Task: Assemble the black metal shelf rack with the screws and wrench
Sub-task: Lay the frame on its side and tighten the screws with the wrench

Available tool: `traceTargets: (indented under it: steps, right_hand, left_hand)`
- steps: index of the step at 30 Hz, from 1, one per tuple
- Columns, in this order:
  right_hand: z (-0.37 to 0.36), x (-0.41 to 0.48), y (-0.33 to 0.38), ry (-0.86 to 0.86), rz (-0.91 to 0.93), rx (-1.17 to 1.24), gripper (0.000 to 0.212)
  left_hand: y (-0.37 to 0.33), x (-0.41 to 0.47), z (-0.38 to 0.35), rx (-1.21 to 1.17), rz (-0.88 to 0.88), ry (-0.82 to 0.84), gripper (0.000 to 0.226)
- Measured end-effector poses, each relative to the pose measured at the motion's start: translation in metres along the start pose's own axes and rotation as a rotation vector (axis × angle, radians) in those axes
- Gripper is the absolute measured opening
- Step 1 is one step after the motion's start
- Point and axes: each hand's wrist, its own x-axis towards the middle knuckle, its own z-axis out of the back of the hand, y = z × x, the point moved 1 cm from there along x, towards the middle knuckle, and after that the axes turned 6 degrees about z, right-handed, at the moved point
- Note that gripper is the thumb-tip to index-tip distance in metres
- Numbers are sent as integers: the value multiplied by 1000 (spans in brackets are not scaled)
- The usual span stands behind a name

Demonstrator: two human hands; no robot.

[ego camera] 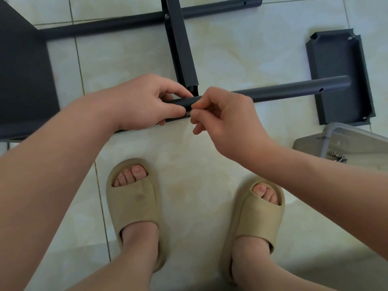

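Beyond the near tube (294,90), bare floor (241,55) lies open either side of the cross rail (180,45) meeting its middle. A shelf tray (336,59) blocks the tube's right end, a plastic box (357,133) just nearer; a dark panel (21,70) closes its left.

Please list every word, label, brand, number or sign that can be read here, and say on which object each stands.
None can be read.
The black tube, the shelf tray, the clear plastic box and the beige slippers bear no visible print.
The screws in the box are too small to show any marking.
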Motion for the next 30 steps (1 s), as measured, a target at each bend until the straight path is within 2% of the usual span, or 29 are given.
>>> traceTargets:
  steps: [3, 5, 9, 12, 15, 20, 23, 27, 30]
  right_hand:
    - [2, 4, 5, 18, -17, -59, 12]
    - [6, 6, 5, 14, 70, -282, 9]
    - [18, 11, 7, -64, 270, -667, 33]
    - [24, 20, 5, 67, 211, -860, 57]
    - [28, 25, 1, 131, 197, -867, 54]
    - [28, 29, -3, 91, 245, -848, 51]
    - [27, 31, -6, 87, 241, -821, 49]
    - [26, 35, -11, 77, 244, -808, 48]
    - [25, 39, -15, 85, 239, -792, 46]
  left_hand:
    - [-1, 0, -1, 8, 6, 0, 28]
    - [0, -1, 0, 13, 14, -11, 24]
    - [0, 0, 3, 31, 42, -32, 9]
    - [0, 2, 4, 19, 59, -23, 6]
    - [0, 5, 5, -28, 76, -67, 19]
    - [-6, 27, 7, -129, 196, -188, 43]
    - [-15, 44, 5, -236, 249, -182, 39]
    - [-13, 54, 4, -172, 235, -162, 33]
    - [-9, 55, 5, -143, 226, -178, 39]
